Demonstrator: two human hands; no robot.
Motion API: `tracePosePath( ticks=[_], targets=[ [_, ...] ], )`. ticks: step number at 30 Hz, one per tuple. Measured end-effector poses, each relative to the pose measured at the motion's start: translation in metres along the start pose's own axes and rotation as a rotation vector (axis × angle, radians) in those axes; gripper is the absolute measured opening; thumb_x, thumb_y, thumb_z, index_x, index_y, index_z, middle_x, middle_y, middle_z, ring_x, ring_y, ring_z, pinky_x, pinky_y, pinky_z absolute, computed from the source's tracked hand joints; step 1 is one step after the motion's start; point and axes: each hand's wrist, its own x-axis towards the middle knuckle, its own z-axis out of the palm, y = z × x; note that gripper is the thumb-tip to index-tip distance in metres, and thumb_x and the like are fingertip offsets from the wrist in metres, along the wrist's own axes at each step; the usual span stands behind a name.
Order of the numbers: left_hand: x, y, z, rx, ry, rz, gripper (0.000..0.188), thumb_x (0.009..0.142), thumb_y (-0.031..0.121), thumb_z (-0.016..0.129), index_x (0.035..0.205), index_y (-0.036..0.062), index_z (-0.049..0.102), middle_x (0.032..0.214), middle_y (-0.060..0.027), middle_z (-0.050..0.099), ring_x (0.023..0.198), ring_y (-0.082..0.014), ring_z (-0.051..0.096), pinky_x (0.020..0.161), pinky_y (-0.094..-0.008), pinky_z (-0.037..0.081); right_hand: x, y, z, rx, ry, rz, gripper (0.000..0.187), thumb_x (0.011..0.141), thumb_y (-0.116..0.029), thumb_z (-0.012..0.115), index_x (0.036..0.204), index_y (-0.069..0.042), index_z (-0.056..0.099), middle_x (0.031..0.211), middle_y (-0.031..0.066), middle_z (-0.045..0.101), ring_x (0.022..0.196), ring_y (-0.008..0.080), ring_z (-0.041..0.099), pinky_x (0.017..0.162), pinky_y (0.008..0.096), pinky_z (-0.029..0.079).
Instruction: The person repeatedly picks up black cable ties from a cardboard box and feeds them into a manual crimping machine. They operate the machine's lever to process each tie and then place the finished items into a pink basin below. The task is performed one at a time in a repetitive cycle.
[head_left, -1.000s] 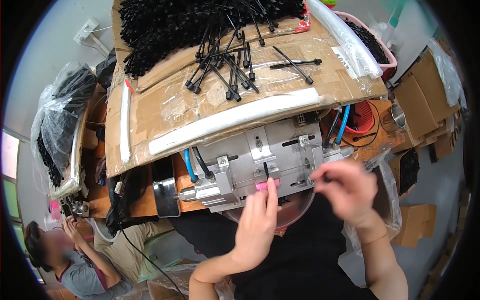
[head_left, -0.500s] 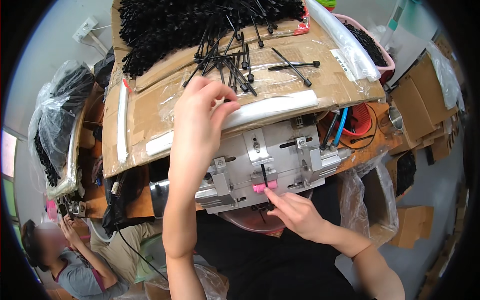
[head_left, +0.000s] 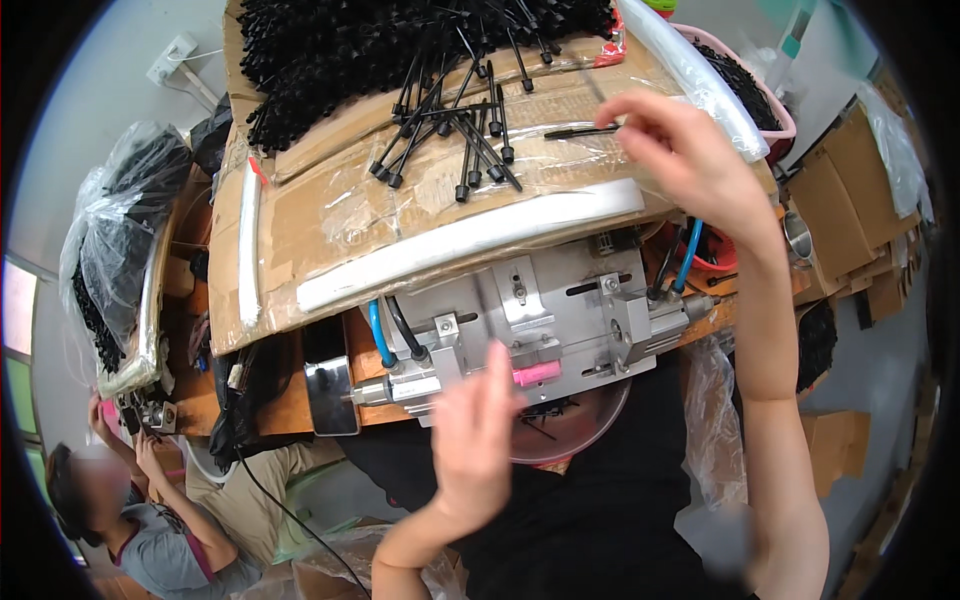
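My left hand (head_left: 474, 440), smeared by motion, is in front of the metal fixture (head_left: 590, 345). A blurred thin black rod (head_left: 487, 303) rises from its raised fingertips. Beside those fingers, a pink cylindrical piece (head_left: 538, 373) sits at the fixture's front. My right hand (head_left: 685, 155) is over the right part of the cardboard, its fingers closed on another thin black rod (head_left: 592, 83) that is blurred. Another black rod (head_left: 580, 131) lies on the cardboard by its fingertips. Several knob-ended black rods (head_left: 465, 150) lie crossed to the left, before a big heap (head_left: 330, 65) of them.
A white strip (head_left: 470, 245) edges the cardboard (head_left: 330, 215) above the fixture. Blue and black tubes (head_left: 378, 335) run to the fixture. A phone-like dark slab (head_left: 331, 395) lies left. Below is a clear bowl (head_left: 580, 437). A co-worker (head_left: 170, 540) sits at lower left.
My left hand has come down from the cardboard to the fixture's front. My right hand has left the pink piece, reached up right and picked up a rod. The rod over the fixture's middle has moved left.
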Motion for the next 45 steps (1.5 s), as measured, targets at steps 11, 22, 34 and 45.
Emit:
tracePosePath(
  ticks=[11,22,34,45],
  targets=[
    [-0.034,0.031,0.041,0.094,-0.252,-0.027,0.056,0.083,0.005,0.067,0.134,-0.0103,0.048,0.098,-0.0110,0.054,0.086,-0.0231,0.053,0.079,-0.0329,0.047,-0.079,-0.035,-0.007,0.600,0.358,0.027,0.022,0.090,-0.005,0.066,0.110,0.004,0.063,0.093,0.0040,0.065,0.081,0.0075,0.058,0.070,0.0207,0.046],
    [-0.011,0.027,-0.011,-0.045,-0.151,-0.129,0.076,0.069,-0.007,0.076,0.139,-0.0039,0.048,0.101,-0.0111,0.055,0.090,-0.0262,0.051,0.077,-0.0342,0.044,-0.188,-0.042,0.133,0.202,0.078,-0.196,0.069,0.073,0.005,0.074,0.136,0.008,0.047,0.078,0.0119,0.057,0.067,0.0260,0.057,0.061,0.0364,0.048],
    [0.052,-0.022,-0.028,-0.018,-0.021,-0.168,0.054,0.080,-0.010,0.064,0.132,0.0059,0.058,0.100,-0.0135,0.055,0.095,-0.0289,0.053,0.085,-0.0357,0.044,-0.170,-0.042,0.124,0.061,-0.051,-0.272,0.064,0.078,-0.004,0.074,0.136,0.004,0.049,0.077,0.0083,0.056,0.067,0.0224,0.056,0.062,0.0350,0.048],
    [0.166,-0.099,-0.027,-0.156,-0.224,-0.097,0.032,0.075,-0.006,0.071,0.105,0.0015,0.065,0.090,-0.0109,0.065,0.083,-0.0200,0.062,0.078,-0.0302,0.051,0.005,0.039,0.006,-0.453,0.142,-0.194,0.020,0.081,0.001,0.064,0.101,-0.002,0.063,0.092,0.0160,0.059,0.092,0.0371,0.060,0.078,0.0435,0.049]
  ],
)
